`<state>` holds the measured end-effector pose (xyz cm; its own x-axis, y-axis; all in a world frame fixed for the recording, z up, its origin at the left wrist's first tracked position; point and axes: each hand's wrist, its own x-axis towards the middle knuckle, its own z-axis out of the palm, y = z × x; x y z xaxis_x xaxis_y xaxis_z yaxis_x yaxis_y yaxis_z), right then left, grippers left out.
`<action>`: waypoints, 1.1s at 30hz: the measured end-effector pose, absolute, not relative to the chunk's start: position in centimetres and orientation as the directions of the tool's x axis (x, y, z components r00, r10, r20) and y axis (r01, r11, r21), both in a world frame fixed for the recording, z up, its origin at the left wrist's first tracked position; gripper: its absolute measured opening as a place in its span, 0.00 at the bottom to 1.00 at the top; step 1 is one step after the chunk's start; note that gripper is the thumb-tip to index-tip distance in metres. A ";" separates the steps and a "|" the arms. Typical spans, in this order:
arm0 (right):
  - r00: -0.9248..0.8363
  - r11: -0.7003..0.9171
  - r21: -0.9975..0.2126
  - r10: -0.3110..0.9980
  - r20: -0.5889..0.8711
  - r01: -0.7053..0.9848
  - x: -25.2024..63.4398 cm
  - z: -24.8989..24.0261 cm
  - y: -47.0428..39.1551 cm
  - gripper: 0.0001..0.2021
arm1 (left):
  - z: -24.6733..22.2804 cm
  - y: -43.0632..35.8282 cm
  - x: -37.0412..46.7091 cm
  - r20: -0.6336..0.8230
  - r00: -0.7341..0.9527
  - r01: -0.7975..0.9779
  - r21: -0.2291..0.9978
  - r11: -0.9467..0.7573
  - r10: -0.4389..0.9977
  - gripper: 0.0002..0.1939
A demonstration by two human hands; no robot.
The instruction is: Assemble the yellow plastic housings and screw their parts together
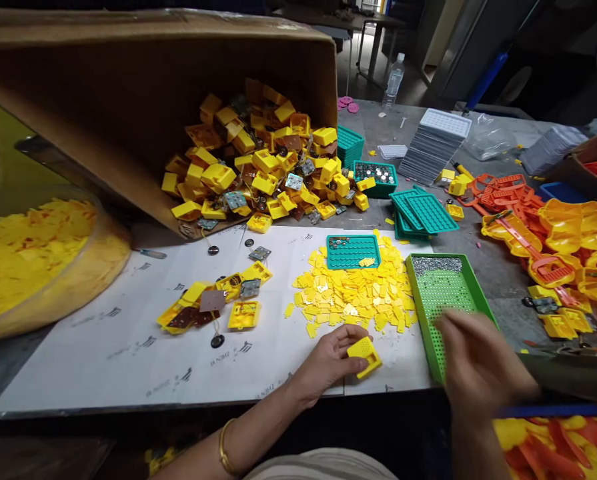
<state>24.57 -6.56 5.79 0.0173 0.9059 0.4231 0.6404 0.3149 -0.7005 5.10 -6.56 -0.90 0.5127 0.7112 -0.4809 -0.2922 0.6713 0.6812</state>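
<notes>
My left hand (335,357) grips a small yellow plastic case (365,357) between thumb and fingers, just above the table's front edge. Its upper face shows a grid of small holes and a rectangular opening. Smeared by motion, my right hand (478,360) passes over the right side of a green perforated tray (428,333); its fingers are too blurred to read. Small silvery screws (437,265) lie at that tray's far end. A heap of flat yellow plastic pieces (355,293) spreads beyond my left hand, with a teal ridged tray (353,251) at its back.
A cardboard box (158,30) on its side spills yellow cases with circuit boards (268,167). Several opened cases (213,300) with wires lie left. A tub (113,247) of yellow pieces stands far left. Teal trays (423,210) and orange parts (558,233) are at right.
</notes>
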 end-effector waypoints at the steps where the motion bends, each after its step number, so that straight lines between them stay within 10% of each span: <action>1: 0.030 0.310 -0.680 0.898 0.439 0.665 23.1 5.3 -4.0 0.10 | -0.9 -6.8 4.9 -0.472 0.518 -0.283 0.692 0.663 0.714 0.22; 14: -0.258 0.293 -0.433 0.956 0.140 0.852 16.9 -1.8 11.4 0.13 | -0.7 -6.2 1.3 -0.474 0.482 -0.303 0.699 0.648 0.737 0.25; 33: -0.197 0.068 -0.582 0.967 -0.163 0.810 17.4 0.2 13.4 0.07 | -0.8 -5.4 1.2 -0.513 0.442 -0.248 0.719 0.650 0.736 0.22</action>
<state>17.38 13.36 0.20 -0.1975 0.9667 -0.1626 0.8104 0.0677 -0.5820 1.16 -5.36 -0.77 0.4421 0.7359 -0.5129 -0.2478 0.6497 0.7186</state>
